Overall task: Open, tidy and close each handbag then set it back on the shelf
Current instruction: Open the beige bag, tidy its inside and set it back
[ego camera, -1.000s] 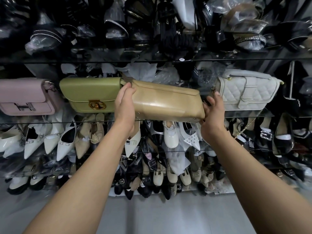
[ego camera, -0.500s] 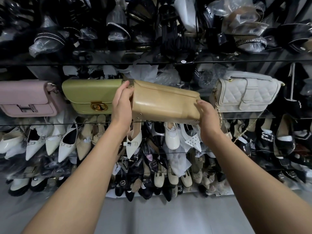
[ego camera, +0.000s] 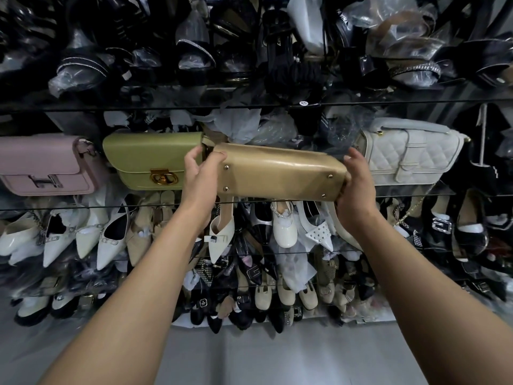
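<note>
- A pink handbag (ego camera: 47,165) with an H-shaped clasp sits on the glass shelf (ego camera: 416,194) at the far left.
- Just right of it sits a green handbag (ego camera: 150,159) with a gold clasp.
- The left grip (ego camera: 200,179) is curled round the left end of the tan handbag (ego camera: 280,170), in front of the green bag's right end.
- The tan handbag hangs level between both grips at shelf height, its metal-studded base facing the camera.
- The right grip (ego camera: 355,184) is wrapped round the bag's right end.
- A white quilted handbag (ego camera: 410,151) sits on the shelf just beyond that grip.
- Pale shoes (ego camera: 283,232) crowd the shelves below.
</note>
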